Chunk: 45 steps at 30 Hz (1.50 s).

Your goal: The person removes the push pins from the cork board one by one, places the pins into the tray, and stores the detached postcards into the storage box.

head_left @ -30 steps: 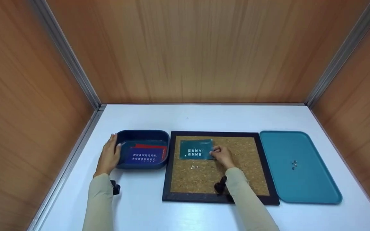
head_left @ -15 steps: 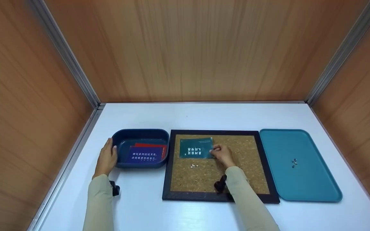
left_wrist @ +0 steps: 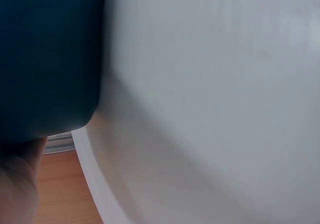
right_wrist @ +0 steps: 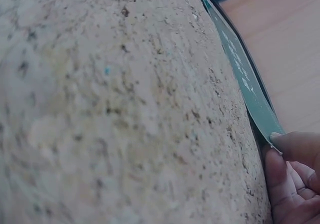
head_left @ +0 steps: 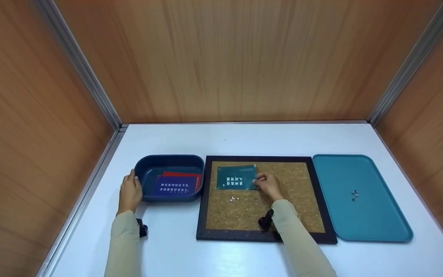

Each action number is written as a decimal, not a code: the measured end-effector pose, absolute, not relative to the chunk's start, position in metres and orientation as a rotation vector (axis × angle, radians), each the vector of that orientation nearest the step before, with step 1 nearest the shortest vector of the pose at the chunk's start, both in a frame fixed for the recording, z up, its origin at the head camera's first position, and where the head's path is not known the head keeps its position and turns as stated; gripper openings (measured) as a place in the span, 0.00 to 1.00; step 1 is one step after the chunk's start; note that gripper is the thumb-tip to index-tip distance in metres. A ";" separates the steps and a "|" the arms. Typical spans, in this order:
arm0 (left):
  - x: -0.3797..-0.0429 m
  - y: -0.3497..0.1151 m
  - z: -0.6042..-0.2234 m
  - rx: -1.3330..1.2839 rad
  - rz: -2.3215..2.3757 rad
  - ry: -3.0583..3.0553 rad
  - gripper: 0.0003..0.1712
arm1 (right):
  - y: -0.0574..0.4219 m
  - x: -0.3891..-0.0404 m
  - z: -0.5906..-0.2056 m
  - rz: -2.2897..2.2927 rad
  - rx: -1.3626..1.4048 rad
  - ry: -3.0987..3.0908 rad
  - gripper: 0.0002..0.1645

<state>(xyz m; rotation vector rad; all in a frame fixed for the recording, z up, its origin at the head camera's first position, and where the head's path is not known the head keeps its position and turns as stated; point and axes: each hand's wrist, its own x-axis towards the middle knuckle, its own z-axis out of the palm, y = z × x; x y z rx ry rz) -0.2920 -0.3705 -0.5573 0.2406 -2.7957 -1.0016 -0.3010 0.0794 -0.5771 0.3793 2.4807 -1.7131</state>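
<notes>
In the head view my right hand [head_left: 268, 186] pinches the lower right corner of a dark green card [head_left: 236, 177] with white characters, lying on the cork board [head_left: 237, 219]. The right wrist view has the card [right_wrist: 242, 77] edge-on, its near corner bent up off the cork between thumb [right_wrist: 295, 146] and finger. My left hand [head_left: 130, 192] rests against the left side of a navy plastic bin [head_left: 169, 198], fingers fairly straight. Inside the bin lie a purple card [head_left: 173, 185] and a red card [head_left: 198, 179]. Part of the left hand [left_wrist: 20, 184] shows beside the bin in the left wrist view.
Several small clear pins [head_left: 233, 199] lie on the cork below the green card. A teal tray [head_left: 371, 223] adjoins the board's dark frame on the right, with several small shiny pieces [head_left: 355, 194] on it. Wood-grain panels [head_left: 244, 61] enclose the white table [head_left: 221, 257].
My left hand has slid slightly down and back along the bin's left side, fingertips now lower on the rim. The right hand keeps its pinch on the green card's corner.
</notes>
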 end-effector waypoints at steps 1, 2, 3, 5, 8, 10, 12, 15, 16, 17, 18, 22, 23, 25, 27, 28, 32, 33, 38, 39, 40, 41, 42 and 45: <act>-0.292 -0.370 -0.558 0.243 -1.003 -2.791 0.29 | 0.079 -0.301 -0.577 -1.713 0.377 2.484 0.14; -0.292 -0.369 -0.558 0.247 -1.005 -2.788 0.29 | 0.079 -0.301 -0.576 -1.711 0.379 2.487 0.14; -0.291 -0.369 -0.559 0.246 -1.001 -2.788 0.29 | 0.079 -0.300 -0.576 -1.710 0.385 2.490 0.15; -0.291 -0.369 -0.559 0.243 -0.999 -2.785 0.29 | 0.079 -0.300 -0.576 -1.708 0.401 2.491 0.15; -0.290 -0.369 -0.561 0.242 -0.998 -2.790 0.28 | 0.079 -0.300 -0.577 -1.715 0.423 2.483 0.14; -0.289 -0.369 -0.562 0.250 -1.001 -2.800 0.29 | 0.079 -0.299 -0.578 -1.718 0.425 2.482 0.14; -0.288 -0.369 -0.563 0.256 -1.002 -2.812 0.29 | 0.080 -0.300 -0.578 -1.729 0.420 2.479 0.13; -0.288 -0.368 -0.565 0.254 -0.998 -2.817 0.29 | 0.081 -0.301 -0.579 -1.760 0.412 2.464 0.12; -0.289 -0.368 -0.565 0.250 -0.995 -2.812 0.29 | 0.082 -0.301 -0.579 -1.772 0.413 2.455 0.12; -0.289 -0.368 -0.565 0.241 -0.990 -2.810 0.29 | 0.083 -0.301 -0.578 -1.782 0.411 2.446 0.12; -0.289 -0.367 -0.566 0.236 -0.987 -2.805 0.28 | 0.083 -0.301 -0.578 -1.789 0.409 2.439 0.12; -0.290 -0.367 -0.565 0.223 -0.990 -2.783 0.28 | 0.086 -0.302 -0.576 -1.795 0.400 2.411 0.14; -0.291 -0.367 -0.565 0.221 -0.991 -2.781 0.28 | 0.087 -0.302 -0.576 -1.796 0.397 2.402 0.15; -0.291 -0.367 -0.565 0.220 -0.993 -2.778 0.28 | 0.088 -0.303 -0.574 -1.806 0.402 2.379 0.16; -0.291 -0.367 -0.564 0.220 -0.990 -2.780 0.28 | 0.088 -0.303 -0.573 -1.822 0.412 2.356 0.17; -0.291 -0.367 -0.564 0.220 -0.989 -2.783 0.28 | 0.088 -0.303 -0.573 -1.831 0.416 2.343 0.18; -0.292 -0.367 -0.563 0.220 -0.986 -2.790 0.28 | 0.088 -0.304 -0.572 -1.864 0.424 2.311 0.18; -0.293 -0.367 -0.563 0.220 -0.987 -2.790 0.28 | 0.089 -0.305 -0.571 -1.875 0.427 2.298 0.18; -0.293 -0.369 -0.562 0.219 -0.988 -2.778 0.28 | 0.089 -0.307 -0.567 -1.909 0.433 2.249 0.18; -0.293 -0.369 -0.562 0.218 -0.987 -2.775 0.28 | 0.088 -0.307 -0.566 -1.916 0.433 2.235 0.18; -0.293 -0.369 -0.561 0.217 -0.987 -2.772 0.28 | 0.088 -0.307 -0.564 -1.919 0.430 2.228 0.18; -0.293 -0.369 -0.561 0.218 -0.986 -2.769 0.28 | 0.088 -0.308 -0.563 -1.925 0.429 2.220 0.18; -0.292 -0.369 -0.561 0.217 -0.987 -2.766 0.28 | 0.088 -0.308 -0.562 -1.931 0.426 2.211 0.18; -0.292 -0.369 -0.561 0.221 -0.986 -2.764 0.28 | 0.086 -0.308 -0.559 -1.950 0.416 2.190 0.18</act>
